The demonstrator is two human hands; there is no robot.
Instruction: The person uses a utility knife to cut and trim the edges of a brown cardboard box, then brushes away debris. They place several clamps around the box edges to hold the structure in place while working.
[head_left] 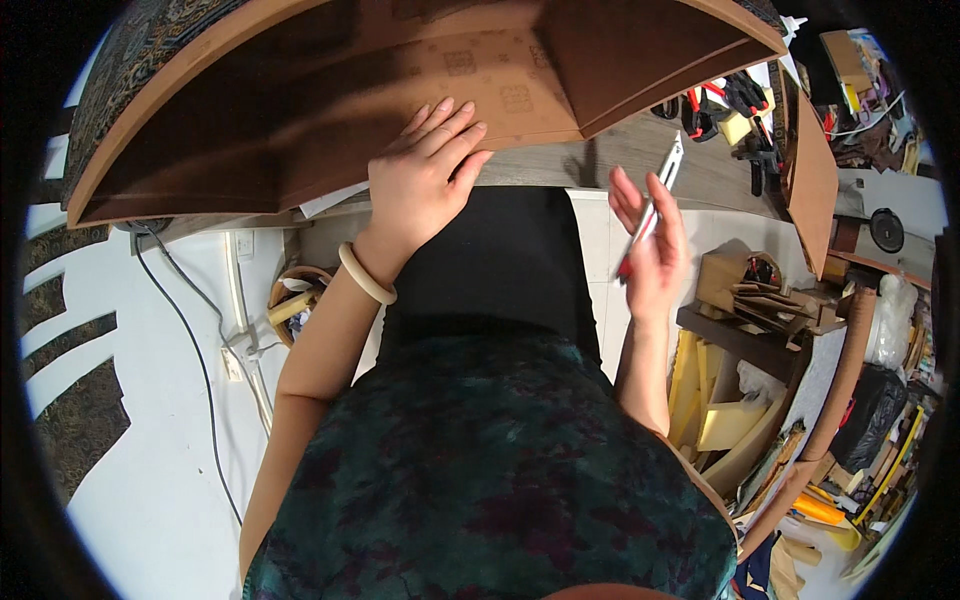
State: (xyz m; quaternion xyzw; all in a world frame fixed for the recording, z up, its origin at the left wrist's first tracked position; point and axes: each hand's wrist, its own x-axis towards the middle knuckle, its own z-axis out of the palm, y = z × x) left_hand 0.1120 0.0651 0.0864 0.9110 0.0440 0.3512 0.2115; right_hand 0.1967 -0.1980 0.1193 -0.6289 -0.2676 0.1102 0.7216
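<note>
My left hand lies flat, fingers spread and together-pointing forward, palm down on the inner floor of the brown board box, near its front edge where it meets the grey worktable; a pale bangle sits on that wrist. My right hand is raised just off the table edge, closed loosely around a slim utility knife with a silver body and red end, tip pointing up and away from me toward the box. The box stands open toward me, its angled right wall rising beside the knife tip, a dark patterned covering on its outer left side. In my judgement, good practice here is to keep the flat hand pressing firmly so the board cannot shift, keep its fingers well apart from the blade's path, and bring the tip in at a shallow angle along the seam. Red-handled clamps lie further right on the table; a loose board panel leans beyond them. Off-cuts of card fill the shelf to my right, and cables run down the white floor at left.
</note>
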